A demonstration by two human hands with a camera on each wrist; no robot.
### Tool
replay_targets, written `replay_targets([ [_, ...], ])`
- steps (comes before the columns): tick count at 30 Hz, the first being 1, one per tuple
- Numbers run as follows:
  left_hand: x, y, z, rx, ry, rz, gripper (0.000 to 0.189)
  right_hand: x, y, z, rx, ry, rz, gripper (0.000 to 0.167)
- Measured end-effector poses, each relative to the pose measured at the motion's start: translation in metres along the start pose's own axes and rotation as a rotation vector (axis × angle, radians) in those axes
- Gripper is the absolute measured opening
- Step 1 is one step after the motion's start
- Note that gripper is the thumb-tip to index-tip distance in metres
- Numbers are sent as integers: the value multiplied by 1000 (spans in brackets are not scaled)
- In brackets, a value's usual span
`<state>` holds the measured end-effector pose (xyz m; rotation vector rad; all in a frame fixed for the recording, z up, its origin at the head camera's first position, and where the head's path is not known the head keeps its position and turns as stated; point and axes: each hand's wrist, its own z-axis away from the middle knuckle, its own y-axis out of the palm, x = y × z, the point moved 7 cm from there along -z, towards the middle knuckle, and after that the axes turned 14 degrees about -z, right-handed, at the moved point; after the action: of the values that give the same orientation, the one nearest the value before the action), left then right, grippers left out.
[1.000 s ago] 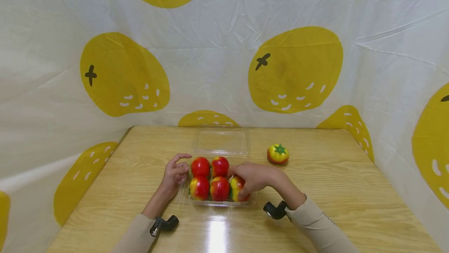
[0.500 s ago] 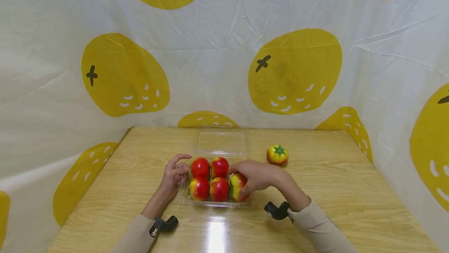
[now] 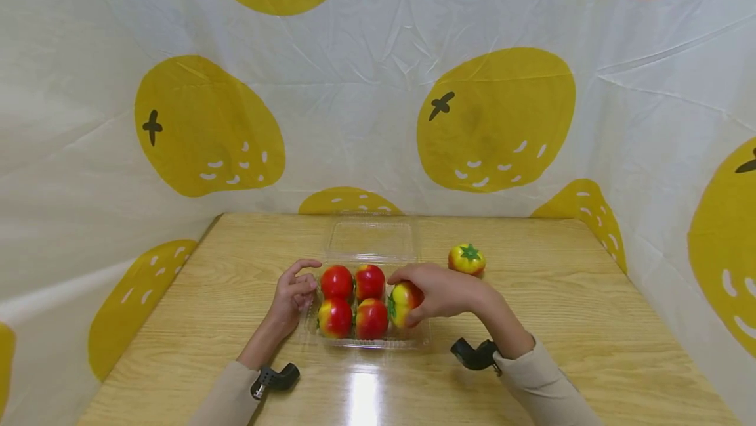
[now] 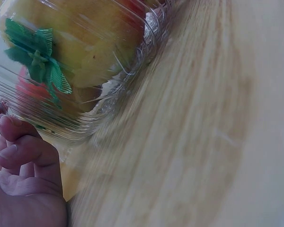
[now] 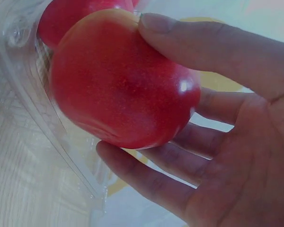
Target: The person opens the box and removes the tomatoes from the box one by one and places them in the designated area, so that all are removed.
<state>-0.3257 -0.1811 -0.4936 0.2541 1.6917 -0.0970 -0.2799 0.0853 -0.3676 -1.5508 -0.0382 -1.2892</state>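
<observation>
My right hand [image 3: 443, 291] holds a red-and-yellow artificial tomato [image 3: 404, 304] over the right end of the clear plastic container [image 3: 369, 343]. Its thumb and fingers curl round the fruit, whose green leaf top faces left in the head view. In the right wrist view this tomato [image 5: 118, 80] shows its smooth red underside. At the container's left side, my left hand [image 4: 26, 165] pinches the rim with its fingertips, the index finger stretched out in the head view. Several more tomatoes [image 3: 336, 318] sit in two rows inside the container.
The container's clear lid [image 3: 372, 240] lies folded open on the far side. Another yellow-and-red tomato [image 3: 466, 259] rests on the wooden table [image 3: 236, 249], behind my right hand. A white cloth with yellow fruit prints [image 3: 354, 117] hangs around the table.
My right hand has raised the tomato from the container's front right and moved slightly right and away from me, turning its leaf top into view. My left hand stays in place.
</observation>
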Motion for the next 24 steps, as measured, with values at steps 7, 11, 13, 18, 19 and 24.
replay_targets([
  [7, 1, 0, -1, -8, -6, -10, 35, -1, -8, 11, -63, -55, -36, 63],
  [11, 2, 0, -1, -6, -5, -21, 34, -5, -12, 16, -112, -88, -83, 63],
  [13, 2, 0, -1, -2, -1, -21, 34, -7, -15, 20, -139, -111, -111, 64],
  [18, 2, 0, 0, 8, 11, -18, 34, -13, -21, 28, -202, -149, -180, 64],
  [19, 2, 0, 0, 8, 12, -18, 34, -14, -22, 29, -213, -151, -193, 65],
  [24, 3, 0, 0, 1, 9, -19, 35, -25, -29, 36, -271, -170, -259, 65],
])
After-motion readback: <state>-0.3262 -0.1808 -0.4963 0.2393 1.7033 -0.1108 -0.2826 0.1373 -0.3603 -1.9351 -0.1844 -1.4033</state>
